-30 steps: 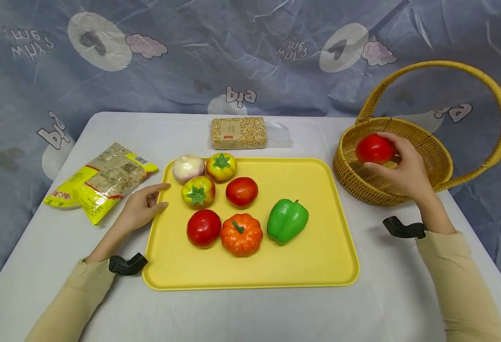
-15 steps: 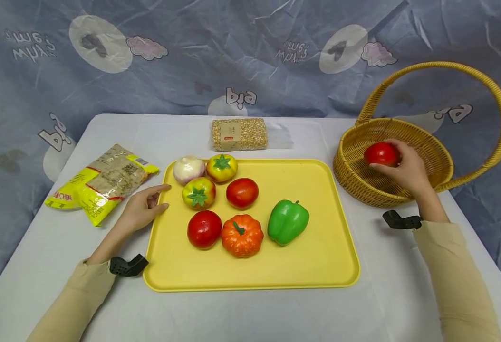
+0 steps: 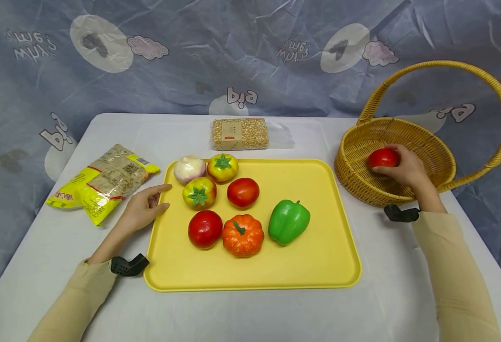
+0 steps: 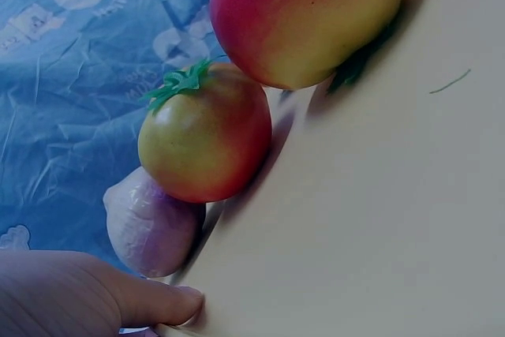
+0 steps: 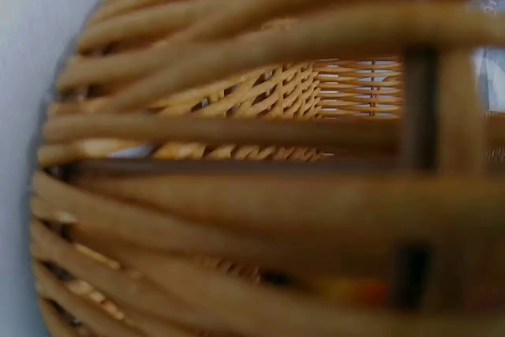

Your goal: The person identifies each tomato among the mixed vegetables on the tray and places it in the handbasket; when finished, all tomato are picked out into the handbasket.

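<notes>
My right hand (image 3: 409,168) is down inside the wicker basket (image 3: 357,187), thumb and fingers around a smooth red tomato (image 3: 382,157). Blurred weave of the basket (image 5: 237,203) fills the right wrist view, hiding that hand. My left hand (image 3: 141,209) rests at the left rim of the yellow tray (image 3: 310,266), thumb and index finger apart on the edge; its thumb shows in the left wrist view. Nearest it on the tray are a garlic bulb or onion (image 3: 189,169) and two yellow-red fruits with green leafy tops, one front (image 3: 203,189), one behind (image 3: 222,167).
Also on the tray lie an oval red tomato (image 3: 243,193), a round red one (image 3: 205,229), an orange pumpkin (image 3: 243,236) and a green bell pepper (image 3: 289,222). Behind is a bag of corn kernels (image 3: 239,134); yellow packets (image 3: 105,183) lie left. The basket's handle (image 3: 460,64) arches high.
My right hand has lowered the red tomato deeper into the basket, moving slightly right and toward me in the view. The left hand stays at the tray's rim.
</notes>
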Action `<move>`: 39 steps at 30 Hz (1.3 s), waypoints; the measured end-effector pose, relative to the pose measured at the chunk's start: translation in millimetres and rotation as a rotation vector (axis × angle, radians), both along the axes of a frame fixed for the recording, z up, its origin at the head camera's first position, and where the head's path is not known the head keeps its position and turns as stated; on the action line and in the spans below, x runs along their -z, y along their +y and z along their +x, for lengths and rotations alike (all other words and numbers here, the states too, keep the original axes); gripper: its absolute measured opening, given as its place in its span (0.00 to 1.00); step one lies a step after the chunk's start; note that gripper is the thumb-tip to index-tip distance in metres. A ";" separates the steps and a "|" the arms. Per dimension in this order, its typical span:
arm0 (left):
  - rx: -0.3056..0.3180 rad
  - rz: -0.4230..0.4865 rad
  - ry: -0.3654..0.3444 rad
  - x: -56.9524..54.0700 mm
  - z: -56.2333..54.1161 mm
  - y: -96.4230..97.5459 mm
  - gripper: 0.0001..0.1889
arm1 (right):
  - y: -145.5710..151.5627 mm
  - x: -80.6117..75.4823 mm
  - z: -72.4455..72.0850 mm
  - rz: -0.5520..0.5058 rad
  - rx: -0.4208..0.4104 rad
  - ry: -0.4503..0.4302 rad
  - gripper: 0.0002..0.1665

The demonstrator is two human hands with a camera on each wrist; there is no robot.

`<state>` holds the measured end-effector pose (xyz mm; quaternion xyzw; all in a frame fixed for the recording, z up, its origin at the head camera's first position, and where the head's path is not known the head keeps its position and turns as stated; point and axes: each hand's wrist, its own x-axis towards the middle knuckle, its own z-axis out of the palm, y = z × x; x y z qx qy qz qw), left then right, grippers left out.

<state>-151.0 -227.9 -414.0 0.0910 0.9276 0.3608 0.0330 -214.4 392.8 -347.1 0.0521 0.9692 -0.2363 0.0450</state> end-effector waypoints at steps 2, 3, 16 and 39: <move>0.002 0.003 0.000 -0.2 -0.1 -0.3 0.23 | 1.2 0.5 -1.6 0.002 0.006 -0.007 0.51; 0.002 0.001 -0.001 0.1 -0.3 -0.3 0.23 | 1.9 0.7 -2.3 0.002 0.011 -0.012 0.52; -0.005 -0.005 0.001 3.2 -1.3 -1.0 0.23 | 3.3 0.7 -2.6 -0.027 0.034 -0.020 0.55; -0.012 -0.014 -0.010 3.6 -1.9 -0.4 0.23 | -30.5 -36.6 29.2 -0.066 0.040 0.329 0.42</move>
